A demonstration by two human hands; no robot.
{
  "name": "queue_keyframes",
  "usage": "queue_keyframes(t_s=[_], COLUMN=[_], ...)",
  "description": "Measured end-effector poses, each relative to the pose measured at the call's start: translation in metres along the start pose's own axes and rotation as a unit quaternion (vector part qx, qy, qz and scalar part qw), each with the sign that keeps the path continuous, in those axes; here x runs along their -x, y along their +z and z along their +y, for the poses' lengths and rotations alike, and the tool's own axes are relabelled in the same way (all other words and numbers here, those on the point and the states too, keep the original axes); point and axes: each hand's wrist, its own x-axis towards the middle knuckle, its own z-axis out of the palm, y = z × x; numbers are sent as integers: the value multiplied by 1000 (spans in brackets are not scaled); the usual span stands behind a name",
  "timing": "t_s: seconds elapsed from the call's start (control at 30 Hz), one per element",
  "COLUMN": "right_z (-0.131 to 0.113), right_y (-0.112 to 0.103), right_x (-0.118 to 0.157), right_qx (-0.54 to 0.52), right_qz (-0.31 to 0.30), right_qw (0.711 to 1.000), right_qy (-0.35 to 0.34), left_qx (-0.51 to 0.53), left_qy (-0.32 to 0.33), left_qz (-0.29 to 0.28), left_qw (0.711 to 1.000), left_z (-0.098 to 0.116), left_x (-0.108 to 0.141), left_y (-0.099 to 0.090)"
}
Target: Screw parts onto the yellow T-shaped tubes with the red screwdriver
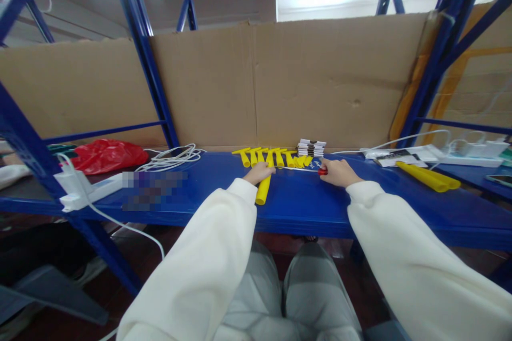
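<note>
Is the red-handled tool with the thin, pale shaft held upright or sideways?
Sideways: the red-handled tool is in the right hand, its pale shaft running toward the left hand.

Tube [262, 192] on near side of tube row [289, 160], over worktop [216, 184]. Stack [311, 148] behind row's right end, cable coil [180, 159] left.

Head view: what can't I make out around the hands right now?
All in the head view:
Red handle: mostly covered by the right hand.
Held yellow tube: partly covered by the left hand.
Slim shaft: far tip too small to tell.
White stack: markings too small to read.
</note>
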Motion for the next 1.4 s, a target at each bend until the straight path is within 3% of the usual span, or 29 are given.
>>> queue_keyframes(t_s=[0.8, 1.4], right_z=[0, 9], right_y=[-1, 5], right_x=[0, -4], right_qx=[-2, -18], right_qz=[4, 17], right_qw=[1000, 1000], right_qy=[19, 8], left_qx=[-30, -10], left_qy=[-5, 2], left_qz=[-21, 1], left_qw=[999, 1000], left_z=[3, 3], left_x=[0, 1], left_y=[-1, -2])
